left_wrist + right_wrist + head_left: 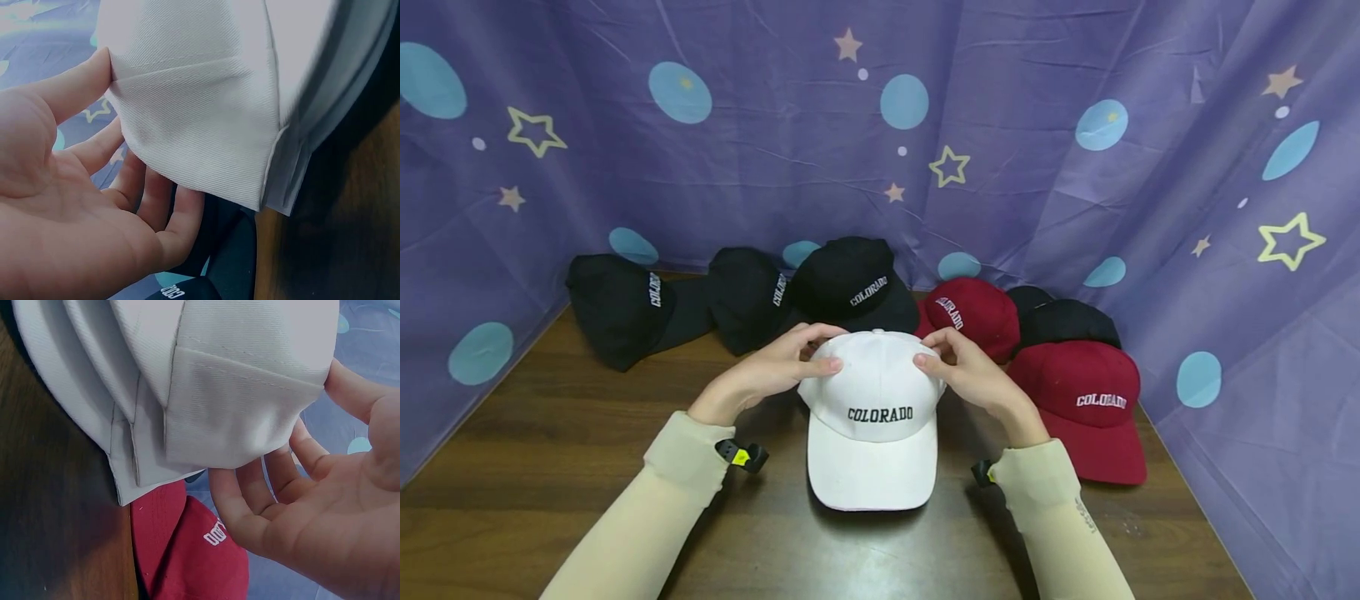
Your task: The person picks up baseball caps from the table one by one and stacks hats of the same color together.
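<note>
A: Closest in, pale sleeves (632,508) reach over the wooden table (760,542). What's between them?

B: A white cap (880,375), mid-table, brim towards the wearer, lettering upright! And more white caps (87,369) nest beneath it, edges staggered.

A: The grip?

B: Narrow, both sides. The left hand (767,371) pinches the crown, thumb on the front, fingers round the back; the right hand (977,375) mirrors it. Whether those fingers take in the lower caps, I can't tell.

A: Why up there?

B: I'd say it leaves the brim free and spreads the hold evenly across soft cloth, so the crown keeps its shape. The nesting probably keeps the pile lined up.

A: Beyond, on the right?

B: A front red cap (1075,375) near the right sleeve, then a partly hidden black cap (1067,321) behind it, and a rear red cap (985,317) beside that.

A: And left?

B: Three dark caps (613,304) in a row, perhaps set back to give the hands room.

A: Farthest off, a starry purple curtain (775,183)!
</note>
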`<state>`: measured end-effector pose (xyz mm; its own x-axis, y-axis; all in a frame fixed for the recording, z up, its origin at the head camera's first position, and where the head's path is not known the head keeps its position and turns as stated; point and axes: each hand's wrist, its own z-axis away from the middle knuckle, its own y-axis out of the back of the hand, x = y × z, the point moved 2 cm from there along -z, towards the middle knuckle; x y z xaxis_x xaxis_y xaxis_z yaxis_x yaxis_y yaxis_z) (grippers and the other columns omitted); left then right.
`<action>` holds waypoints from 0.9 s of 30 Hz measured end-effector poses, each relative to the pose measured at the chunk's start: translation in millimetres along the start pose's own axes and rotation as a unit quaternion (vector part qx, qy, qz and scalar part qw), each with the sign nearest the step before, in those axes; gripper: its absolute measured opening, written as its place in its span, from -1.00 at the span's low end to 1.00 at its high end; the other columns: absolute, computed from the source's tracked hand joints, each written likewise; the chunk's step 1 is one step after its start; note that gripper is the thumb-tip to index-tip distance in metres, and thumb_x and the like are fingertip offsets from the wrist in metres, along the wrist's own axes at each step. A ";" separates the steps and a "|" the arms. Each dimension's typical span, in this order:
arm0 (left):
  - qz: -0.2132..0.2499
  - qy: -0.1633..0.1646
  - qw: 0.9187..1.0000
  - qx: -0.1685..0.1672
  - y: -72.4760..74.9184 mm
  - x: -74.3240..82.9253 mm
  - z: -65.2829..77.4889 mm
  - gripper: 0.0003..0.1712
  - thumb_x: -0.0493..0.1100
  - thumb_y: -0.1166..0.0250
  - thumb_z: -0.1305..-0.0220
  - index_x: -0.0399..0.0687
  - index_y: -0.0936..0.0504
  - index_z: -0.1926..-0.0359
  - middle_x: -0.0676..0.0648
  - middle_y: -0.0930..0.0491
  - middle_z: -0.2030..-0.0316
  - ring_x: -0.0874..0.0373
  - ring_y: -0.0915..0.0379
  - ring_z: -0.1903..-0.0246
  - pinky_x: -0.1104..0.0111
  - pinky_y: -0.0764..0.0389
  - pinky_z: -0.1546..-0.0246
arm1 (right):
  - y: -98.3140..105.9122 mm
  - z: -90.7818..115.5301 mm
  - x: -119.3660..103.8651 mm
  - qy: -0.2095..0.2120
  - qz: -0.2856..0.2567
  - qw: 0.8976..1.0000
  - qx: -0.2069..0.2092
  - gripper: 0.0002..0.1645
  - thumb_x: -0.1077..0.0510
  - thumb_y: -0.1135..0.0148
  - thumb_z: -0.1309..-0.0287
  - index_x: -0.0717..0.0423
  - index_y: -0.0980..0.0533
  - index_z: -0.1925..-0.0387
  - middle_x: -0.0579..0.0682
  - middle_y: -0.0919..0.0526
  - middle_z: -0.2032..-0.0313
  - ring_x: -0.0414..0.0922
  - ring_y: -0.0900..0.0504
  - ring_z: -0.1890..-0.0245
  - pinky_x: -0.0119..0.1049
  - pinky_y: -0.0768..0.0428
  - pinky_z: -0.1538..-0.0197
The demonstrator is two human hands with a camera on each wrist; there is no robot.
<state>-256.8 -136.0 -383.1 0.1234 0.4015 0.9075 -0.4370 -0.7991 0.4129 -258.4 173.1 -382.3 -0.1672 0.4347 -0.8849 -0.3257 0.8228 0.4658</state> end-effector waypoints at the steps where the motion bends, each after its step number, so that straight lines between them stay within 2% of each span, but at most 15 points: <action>1: -0.003 -0.001 1.000 0.002 -0.2 -0.6 -0.4 -0.37 0.02 -0.38 -0.48 -0.02 -0.48 -0.46 -0.18 -0.31 -0.18 -0.13 -0.30 -0.11 0.15 -0.49 -0.05 | -0.2 0.1 -0.1 0.000 -0.001 1.000 0.001 -0.53 0.05 -0.37 -0.43 0.18 -0.45 -0.19 0.17 -0.59 0.05 0.03 -0.59 0.11 0.09 -0.67 -0.04; 10: -0.014 0.000 1.000 0.012 -1.6 -3.8 -1.9 -0.37 0.03 -0.39 -0.47 -0.01 -0.49 -0.45 -0.18 -0.29 -0.14 -0.11 -0.26 -0.13 0.14 -0.42 -0.05 | -2.0 -0.5 -0.6 -0.004 -0.002 1.000 0.010 -0.52 0.07 -0.38 -0.42 0.19 -0.45 -0.19 0.18 -0.58 0.01 0.06 -0.58 0.08 0.08 -0.68 -0.05; 17: -0.016 -0.009 1.000 0.021 -3.4 -4.8 -3.4 -0.38 0.00 -0.40 -0.47 0.00 -0.49 -0.45 -0.18 -0.28 -0.16 -0.09 -0.24 -0.10 0.15 -0.39 -0.05 | -1.6 -0.7 -0.7 0.004 0.017 1.000 0.015 -0.50 0.08 -0.40 -0.40 0.20 -0.45 -0.22 0.17 -0.54 -0.08 0.10 -0.55 -0.06 -0.10 -0.68 -0.07; 27: -0.016 -0.005 0.999 0.040 -8.4 -7.9 -7.1 -0.39 -0.01 -0.41 -0.46 0.01 -0.51 -0.43 -0.18 -0.27 -0.17 -0.10 -0.20 -0.11 0.12 -0.34 -0.03 | -2.9 -1.3 -0.6 0.007 0.032 0.999 0.028 -0.52 0.08 -0.40 -0.40 0.18 -0.49 -0.22 0.16 -0.56 -0.13 0.10 -0.54 -0.07 -0.17 -0.67 -0.01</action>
<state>-260.4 -129.3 -394.3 0.1460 0.4233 0.8942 -0.3603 -0.8190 0.4465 -258.6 169.9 -383.1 -0.1997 0.4826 -0.8528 -0.2617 0.8124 0.5211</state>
